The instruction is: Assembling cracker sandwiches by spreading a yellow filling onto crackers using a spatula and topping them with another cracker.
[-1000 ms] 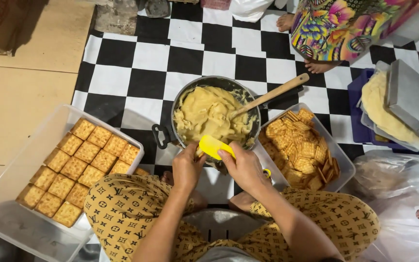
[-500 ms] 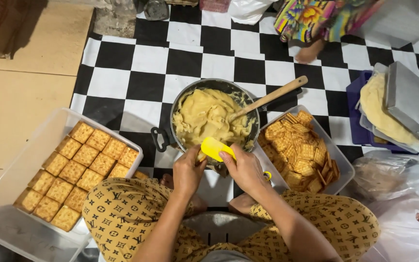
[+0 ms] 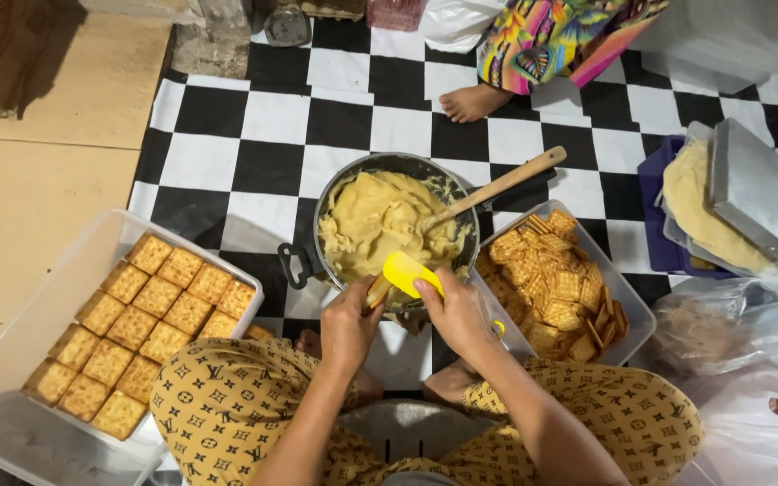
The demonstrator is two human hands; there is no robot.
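A metal pot point(image 3: 317, 216) of thick yellow paste point(image 3: 375, 225) stands on the checkered floor in front of me, with a wooden spoon point(image 3: 497, 186) leaning in it. My right hand point(image 3: 456, 310) grips a yellow spatula point(image 3: 407, 272) at the pot's near rim. My left hand point(image 3: 348, 324) pinches a square cracker point(image 3: 377, 291) right beside the spatula blade. Both hands meet over the pot's front edge.
A clear tray point(image 3: 38, 306) on my left holds rows of filled square crackers point(image 3: 150, 319). A clear tub point(image 3: 637, 310) of loose crackers point(image 3: 551, 279) sits on my right. Another person's foot point(image 3: 472, 101) rests beyond the pot. Dough point(image 3: 700, 207), a metal box and plastic bags lie far right.
Both hands stay at the pot's near rim with the spatula against the cracker. The other person's foot has shifted left, closer to the pot.
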